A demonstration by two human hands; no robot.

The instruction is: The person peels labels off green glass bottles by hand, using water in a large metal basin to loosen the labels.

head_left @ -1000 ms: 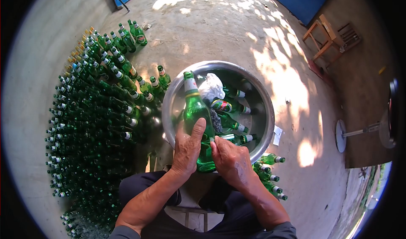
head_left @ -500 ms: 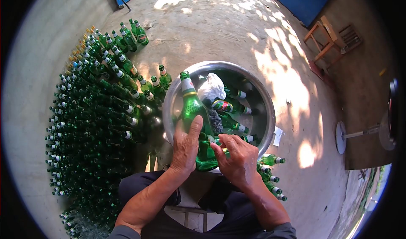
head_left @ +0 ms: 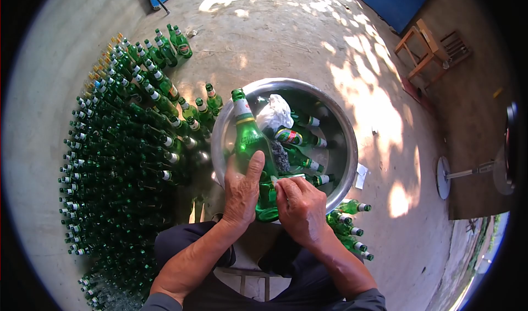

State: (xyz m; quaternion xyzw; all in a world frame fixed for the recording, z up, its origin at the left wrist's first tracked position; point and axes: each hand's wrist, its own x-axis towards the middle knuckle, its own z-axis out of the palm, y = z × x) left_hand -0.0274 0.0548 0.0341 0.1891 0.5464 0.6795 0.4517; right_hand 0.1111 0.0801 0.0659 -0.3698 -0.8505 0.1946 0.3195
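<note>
My left hand (head_left: pixel 239 192) is wrapped round the body of a green glass beer bottle (head_left: pixel 253 140), tilted with its neck pointing away from me. A white neck label is still on it. My right hand (head_left: pixel 302 206) is closed at the bottle's lower side, thumb and fingertips pinching the edge of a pale paper label (head_left: pixel 275 181). The fingers partly hide this label. Under the bottle stands a round metal basin (head_left: pixel 347 129) of water. In it lie several green bottles (head_left: pixel 289 136), a white bundle (head_left: pixel 276 113) and a dark fuzzy scrubber (head_left: pixel 280 157).
Rows of green bottles (head_left: pixel 126 162) crowd the floor on the left. More bottles (head_left: pixel 349 231) lie right of the basin, near a paper scrap (head_left: pixel 361 176). A wooden chair (head_left: pixel 423 49) and a stand with a round base (head_left: pixel 443 178) are farther right.
My right hand has shifted slightly left and turned, its fingers closing more tightly at the label. The bottle's neck has moved slightly left; my left hand keeps its hold.
</note>
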